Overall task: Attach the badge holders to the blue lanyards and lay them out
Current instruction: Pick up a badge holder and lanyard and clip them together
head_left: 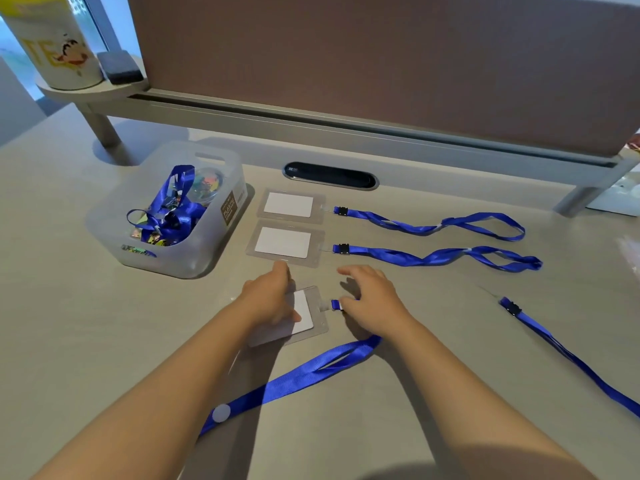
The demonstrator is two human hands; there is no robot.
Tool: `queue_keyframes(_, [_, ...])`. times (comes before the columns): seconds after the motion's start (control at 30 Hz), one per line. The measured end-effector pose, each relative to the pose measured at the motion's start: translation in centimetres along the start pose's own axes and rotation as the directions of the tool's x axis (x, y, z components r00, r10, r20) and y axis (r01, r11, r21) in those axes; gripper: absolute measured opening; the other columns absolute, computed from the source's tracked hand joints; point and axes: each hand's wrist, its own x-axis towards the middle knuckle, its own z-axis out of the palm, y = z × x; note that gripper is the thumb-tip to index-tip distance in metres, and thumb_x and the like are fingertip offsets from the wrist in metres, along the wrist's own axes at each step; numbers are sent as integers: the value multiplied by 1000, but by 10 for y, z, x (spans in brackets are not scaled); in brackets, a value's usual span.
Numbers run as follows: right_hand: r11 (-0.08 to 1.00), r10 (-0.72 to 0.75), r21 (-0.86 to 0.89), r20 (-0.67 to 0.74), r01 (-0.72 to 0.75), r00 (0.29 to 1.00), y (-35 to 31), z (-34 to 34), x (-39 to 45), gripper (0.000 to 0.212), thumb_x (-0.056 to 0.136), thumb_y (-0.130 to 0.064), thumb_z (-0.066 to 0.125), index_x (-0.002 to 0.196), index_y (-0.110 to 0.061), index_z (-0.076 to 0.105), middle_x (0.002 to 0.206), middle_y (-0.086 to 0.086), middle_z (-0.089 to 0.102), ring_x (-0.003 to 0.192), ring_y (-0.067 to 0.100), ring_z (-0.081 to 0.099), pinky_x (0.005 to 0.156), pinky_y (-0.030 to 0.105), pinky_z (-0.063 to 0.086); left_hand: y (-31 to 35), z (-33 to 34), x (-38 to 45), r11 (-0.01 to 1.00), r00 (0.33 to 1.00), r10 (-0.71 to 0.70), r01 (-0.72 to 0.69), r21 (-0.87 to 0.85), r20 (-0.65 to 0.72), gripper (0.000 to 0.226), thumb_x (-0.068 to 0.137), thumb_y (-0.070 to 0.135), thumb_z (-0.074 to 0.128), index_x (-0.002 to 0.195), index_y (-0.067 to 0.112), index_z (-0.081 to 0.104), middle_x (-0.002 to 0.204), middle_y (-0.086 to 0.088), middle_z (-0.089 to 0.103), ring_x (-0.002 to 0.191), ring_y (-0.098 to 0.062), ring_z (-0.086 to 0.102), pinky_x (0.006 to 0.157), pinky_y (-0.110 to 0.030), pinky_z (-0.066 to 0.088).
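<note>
Left hand pressing flat on clear plastic badge holder; right hand beside it pinching blue fabric lanyard clip end.

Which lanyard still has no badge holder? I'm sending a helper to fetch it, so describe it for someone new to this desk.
Start at the translucent bin on the desk's left and look to the far right edge. The spare lanyard lies there alone, running diagonally toward the near corner. Unlike the two laid-out lanyards behind it, its black clip has no badge holder.
</note>
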Motion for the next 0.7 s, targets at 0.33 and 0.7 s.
queue_keyframes(0.33, [999, 43, -26, 164, -39, 986, -6, 8, 10, 16, 87, -21, 56, 98, -11, 61, 97, 5, 50, 91, 19, 50, 89, 34, 45, 3, -8, -1, 986, 974, 166, -164, 25, -156, 53, 67, 24, 74, 105, 22, 38, 107, -5, 55, 105, -28, 45, 90, -37, 30])
queue_keyframes(0.7, [835, 154, 528, 49, -156, 987, -14, 7, 12, 17, 91, -5, 46, 80, -15, 56, 79, 3, 57, 71, 14, 54, 67, 28, 50, 18, 0, -20, 917, 846, 391, -392, 74, -363, 42, 80, 29, 60, 120, 19, 49, 135, -6, 45, 126, -22, 33, 106, -37, 23])
